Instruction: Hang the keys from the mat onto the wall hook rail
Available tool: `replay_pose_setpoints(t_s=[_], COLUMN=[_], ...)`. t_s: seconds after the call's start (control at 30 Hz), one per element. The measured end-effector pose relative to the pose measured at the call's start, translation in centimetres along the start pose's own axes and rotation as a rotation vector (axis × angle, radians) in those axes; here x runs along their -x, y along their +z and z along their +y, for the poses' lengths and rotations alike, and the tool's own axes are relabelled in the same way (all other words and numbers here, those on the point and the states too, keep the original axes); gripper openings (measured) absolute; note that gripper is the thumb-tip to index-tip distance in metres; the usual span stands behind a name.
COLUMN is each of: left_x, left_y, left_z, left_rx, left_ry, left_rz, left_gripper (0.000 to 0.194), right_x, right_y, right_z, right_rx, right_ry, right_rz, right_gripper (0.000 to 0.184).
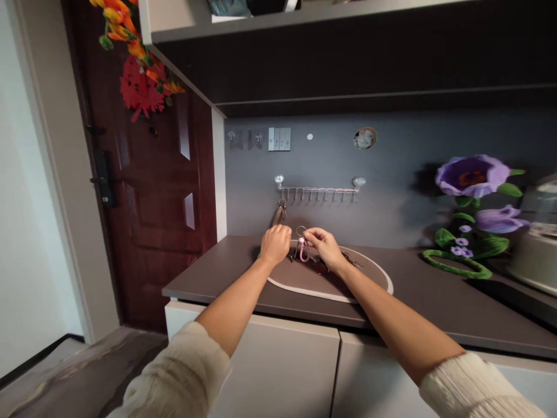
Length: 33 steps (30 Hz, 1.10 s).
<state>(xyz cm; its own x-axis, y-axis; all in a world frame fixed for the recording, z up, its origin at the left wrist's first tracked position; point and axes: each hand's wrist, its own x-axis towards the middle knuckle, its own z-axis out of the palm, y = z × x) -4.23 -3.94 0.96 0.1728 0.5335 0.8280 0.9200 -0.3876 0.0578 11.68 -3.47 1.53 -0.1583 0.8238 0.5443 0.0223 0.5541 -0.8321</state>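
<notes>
My right hand [325, 246] pinches a key ring [301, 231] from which a pink loop charm [304, 251] and keys hang, held up over the mat. My left hand [277, 244] is closed with its fingers curled; what they hold, if anything, is hidden. Just above it, a bunch of keys [283, 210] with a tan strap [277, 217] hangs at the left end of the clear hook rail [319, 190]. Other loose keys [355, 263] lie on the oval mat [365, 284] behind and beside my right hand.
A brown countertop [418, 307] carries the mat, with pale cabinet doors [278, 360] below. Overhead juts a dark shelf [348, 64]. Purple artificial flowers [472, 174] and a domed appliance [537, 255] stand at the right. A dark red door [161, 232] is at the left.
</notes>
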Motion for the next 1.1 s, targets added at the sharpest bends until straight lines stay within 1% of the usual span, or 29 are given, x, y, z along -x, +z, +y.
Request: replay_pose_setpoints(t_s=[0.17,0.33,0.5,0.67,0.8,0.87,0.97,1.1], left_x=[0.1,0.3,0.3,0.3,0.3,0.3,0.4,0.3], left_y=[0.2,0.3,0.7,1.0,1.2,1.4,1.6,1.7], left_z=[-0.5,-0.7,-0.8,-0.8,-0.9,-0.9,-0.9,-1.0], left_rx=[0.005,-0.006,-0.020,-0.033,-0.067,-0.078,-0.079,-0.075], left_ry=[-0.026,-0.044,-0.073,-0.087,-0.103,-0.114,-0.125,-0.132], left_rz=[-0.018,-0.037,-0.059,-0.068,-0.082,-0.083,-0.086,-0.095], left_gripper=[0.030,0.031,0.034,0.037,0.037,0.037,0.037,0.035], right_x=[-0.2,-1.5,-4.1,-7.3,-9.7,-10.7,-12.2,-13.8], right_y=[0.2,0.5,0.9,1.3,1.9,2.2,2.8,3.5], right_z=[-0.3,-0.9,-1.5,-1.5,-1.0,-0.7,-0.1,0.8], right_rx=[-0.047,-0.062,-0.045,-0.026,-0.021,-0.004,0.067,0.160], right_ry=[0.041,0.029,0.013,0.011,0.014,0.009,-0.002,0.032], right_rz=[0.043,0.084,0.141,0.200,0.268,0.295,0.333,0.394], right_gripper=[0.030,0.030,0.027,0.022,0.014,0.013,0.013,0.011])
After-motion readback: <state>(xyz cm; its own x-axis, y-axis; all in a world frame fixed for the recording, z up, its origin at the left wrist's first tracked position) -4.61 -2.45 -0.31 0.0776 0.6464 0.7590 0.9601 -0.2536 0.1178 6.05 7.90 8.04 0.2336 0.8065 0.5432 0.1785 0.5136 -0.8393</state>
